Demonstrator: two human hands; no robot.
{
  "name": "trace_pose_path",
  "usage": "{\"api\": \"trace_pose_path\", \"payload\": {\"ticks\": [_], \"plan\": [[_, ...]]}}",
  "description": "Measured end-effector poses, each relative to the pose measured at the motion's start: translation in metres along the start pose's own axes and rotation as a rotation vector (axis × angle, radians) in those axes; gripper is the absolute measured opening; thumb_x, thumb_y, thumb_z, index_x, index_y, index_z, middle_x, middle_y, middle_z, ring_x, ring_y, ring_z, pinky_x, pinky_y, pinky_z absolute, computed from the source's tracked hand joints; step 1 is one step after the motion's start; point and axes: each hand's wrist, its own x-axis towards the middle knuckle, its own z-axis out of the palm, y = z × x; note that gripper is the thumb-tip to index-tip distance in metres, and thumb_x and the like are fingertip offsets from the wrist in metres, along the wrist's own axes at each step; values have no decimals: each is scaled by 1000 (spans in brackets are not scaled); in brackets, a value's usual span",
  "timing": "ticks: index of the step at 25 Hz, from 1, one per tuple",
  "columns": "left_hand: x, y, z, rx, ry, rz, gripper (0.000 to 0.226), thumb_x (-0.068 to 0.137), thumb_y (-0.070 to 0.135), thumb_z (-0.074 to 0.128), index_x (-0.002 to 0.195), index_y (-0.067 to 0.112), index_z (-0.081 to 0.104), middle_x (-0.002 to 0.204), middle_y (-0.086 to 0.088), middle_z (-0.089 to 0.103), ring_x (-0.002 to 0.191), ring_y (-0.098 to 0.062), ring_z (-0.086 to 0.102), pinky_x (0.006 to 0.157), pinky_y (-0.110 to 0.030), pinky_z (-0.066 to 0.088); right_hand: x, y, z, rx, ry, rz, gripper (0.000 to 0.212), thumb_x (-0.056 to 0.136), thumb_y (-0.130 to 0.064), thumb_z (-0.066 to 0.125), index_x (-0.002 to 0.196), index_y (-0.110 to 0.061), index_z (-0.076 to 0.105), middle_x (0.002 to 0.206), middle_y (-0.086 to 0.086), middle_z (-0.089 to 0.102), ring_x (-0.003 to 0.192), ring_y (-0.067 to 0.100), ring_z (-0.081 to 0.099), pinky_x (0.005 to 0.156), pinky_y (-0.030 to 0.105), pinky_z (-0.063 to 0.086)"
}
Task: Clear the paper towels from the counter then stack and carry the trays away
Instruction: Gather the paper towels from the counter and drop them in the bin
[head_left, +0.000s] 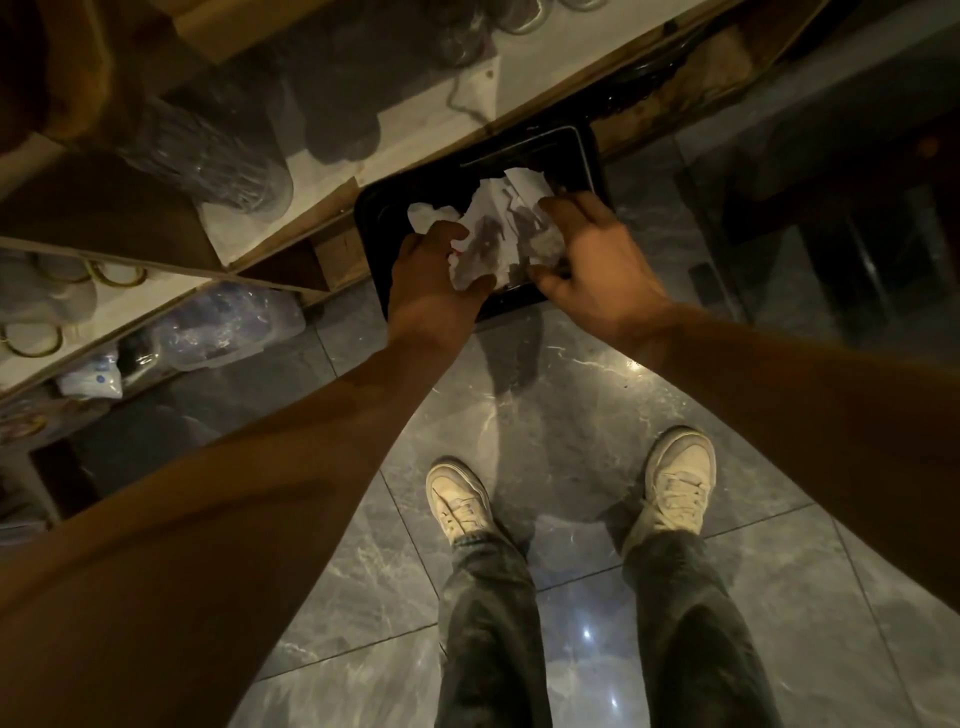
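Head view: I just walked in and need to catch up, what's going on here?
A person stands at the counter with both hands at a black tray that juts past its edge. The left hand grips crumpled paper towels lying in the tray; the right hand rests spread fingers on them. The towels are not yet cleared.

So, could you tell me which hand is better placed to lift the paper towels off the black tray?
Left, probably: the left hand curls round the paper towels, while the right hand lies spread open across the tray.
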Motion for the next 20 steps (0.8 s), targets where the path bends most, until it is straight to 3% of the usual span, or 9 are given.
{"api": "trace_pose_path", "payload": {"ticks": [4, 10, 16, 20], "plan": [[-18, 0, -5, -21, 25, 74, 47, 77, 19, 78, 119, 8, 60, 120, -18, 58, 106, -29, 60, 88, -38, 53, -14, -2, -12, -6, 1, -8, 55, 89, -21, 64, 139, -9, 46, 138, 18, 45, 122, 37, 50, 98, 41, 47], [-49, 22, -27, 62, 7, 79, 39, 86, 29, 67, 120, 14, 60, 122, -12, 58, 108, -22, 57, 81, -15, 38, -53, -14, -41, -48, 7, -35, 45, 96, -26, 53, 138, -12, 46, 131, 14, 48, 118, 30, 49, 93, 41, 48], [-106, 61, -74, 121, -29, 216, 43, 90, 42, 56, 127, 19, 53, 129, -13, 51, 112, -30, 56, 91, -42, 51, -116, -51, -97, -62, 34, -102, 45, 98, -27, 48, 139, -8, 45, 130, 17, 50, 118, 35, 49, 94, 45, 46], [-158, 108, -114, 130, -25, 284, 41, 92, 41, 53, 126, 19, 53, 125, -9, 51, 111, -27, 55, 88, -46, 52, -163, -88, -146, -140, 18, -179, 46, 99, -28, 47, 139, -7, 44, 132, 16, 48, 117, 36, 48, 89, 50, 49]]}}
